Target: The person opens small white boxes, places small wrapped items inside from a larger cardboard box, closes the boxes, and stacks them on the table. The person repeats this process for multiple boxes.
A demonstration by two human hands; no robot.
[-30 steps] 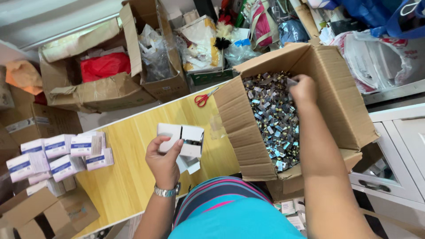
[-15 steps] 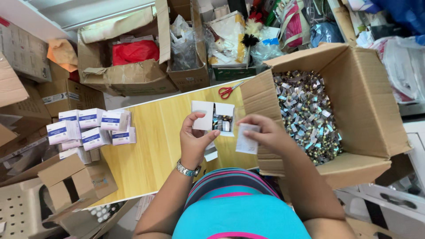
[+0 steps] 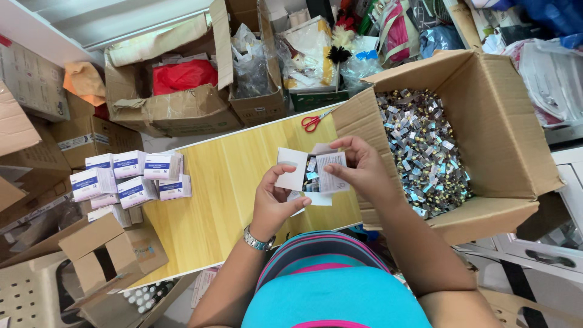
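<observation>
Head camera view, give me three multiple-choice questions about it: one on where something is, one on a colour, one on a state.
1. Where do the scissors lie?
A. on the yellow table's far edge
B. inside the big box
C. on the floor

2. What colour are the scissor handles?
A. blue
B. red
C. black

3. How is the big cardboard box on the right?
A. taped shut
B. open and empty
C. open, holding many small silvery packets

Answers:
1 A, they rest on the tabletop near its far edge, by the box flap.
2 B, the handles show red.
3 C, its flaps are spread and packets fill the bottom.
</observation>
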